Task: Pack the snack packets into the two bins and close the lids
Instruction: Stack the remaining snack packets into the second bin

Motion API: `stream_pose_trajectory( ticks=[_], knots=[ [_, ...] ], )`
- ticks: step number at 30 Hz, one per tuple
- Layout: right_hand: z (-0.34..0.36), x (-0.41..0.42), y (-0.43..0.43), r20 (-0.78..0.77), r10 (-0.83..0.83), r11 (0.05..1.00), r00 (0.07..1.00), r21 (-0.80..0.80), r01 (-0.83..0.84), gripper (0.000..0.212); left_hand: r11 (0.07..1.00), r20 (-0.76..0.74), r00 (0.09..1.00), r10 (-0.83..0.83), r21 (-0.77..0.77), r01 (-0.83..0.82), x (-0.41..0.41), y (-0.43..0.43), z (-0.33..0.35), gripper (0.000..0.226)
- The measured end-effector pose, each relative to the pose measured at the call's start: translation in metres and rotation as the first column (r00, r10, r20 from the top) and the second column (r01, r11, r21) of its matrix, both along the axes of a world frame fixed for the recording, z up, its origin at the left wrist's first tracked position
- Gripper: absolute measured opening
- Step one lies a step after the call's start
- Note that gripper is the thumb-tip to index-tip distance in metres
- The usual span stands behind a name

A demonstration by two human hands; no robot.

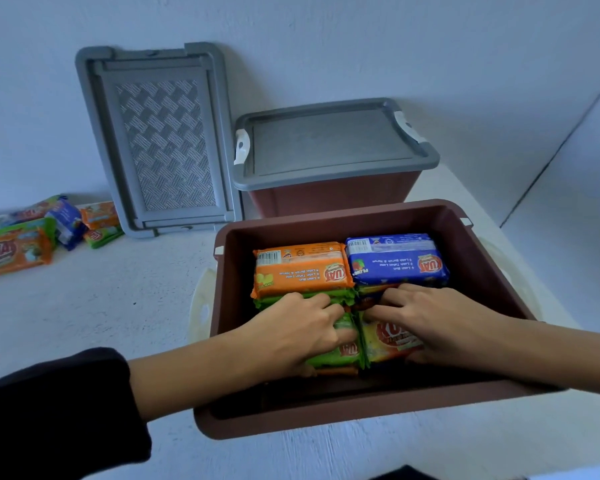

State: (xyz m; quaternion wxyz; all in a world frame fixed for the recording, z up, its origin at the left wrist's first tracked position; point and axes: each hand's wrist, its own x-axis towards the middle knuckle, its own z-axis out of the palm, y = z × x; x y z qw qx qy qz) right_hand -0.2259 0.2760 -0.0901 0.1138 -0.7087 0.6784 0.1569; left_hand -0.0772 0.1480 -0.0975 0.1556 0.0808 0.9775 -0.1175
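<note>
An open brown bin (326, 420) stands in front of me with several snack packets inside. An orange packet (300, 268) and a blue packet (395, 259) lie at its far side. My left hand (302, 330) grips a green packet (340, 355) at the near left. My right hand (430, 317) holds a yellow packet (388, 341) beside it. Behind stands a second brown bin (329, 199) with its grey lid (329, 140) on. A loose grey lid (160, 140) leans against the wall.
Several more snack packets (35, 237) lie on the white table (101, 299) at the far left. White latch handles (200, 310) stick out at the open bin's sides. A wall runs close behind the bins.
</note>
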Motion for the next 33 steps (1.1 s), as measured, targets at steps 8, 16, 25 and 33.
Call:
stream_pose_trajectory(
  ticks=[8, 16, 25, 33],
  knots=[
    [0.002, 0.000, 0.000, -0.042, -0.017, 1.000, 0.999, 0.009, 0.017, 0.064, 1.000, -0.015, 1.000, 0.000, 0.002, 0.000, 0.000, 0.002, 0.001, 0.061],
    [0.005, 0.001, 0.000, 0.005, -0.039, 0.999, 0.999, -0.023, 0.039, 0.060, 0.999, -0.028, 1.000, -0.007, 0.053, 0.008, 0.000, -0.001, 0.000, 0.060],
    [0.058, -0.003, -0.042, 0.272, -0.095, 0.940, 0.957, -0.293, 0.177, 0.032, 0.830, -0.445, 0.825, 0.348, 0.555, -0.051, 0.014, -0.046, 0.055, 0.026],
    [0.091, 0.058, -0.163, 0.414, 0.155, 0.843, 0.897, -0.530, 0.098, 0.045, 0.728, -0.586, 0.445, 0.677, 0.622, -0.289, 0.094, -0.150, 0.076, 0.023]
  ],
)
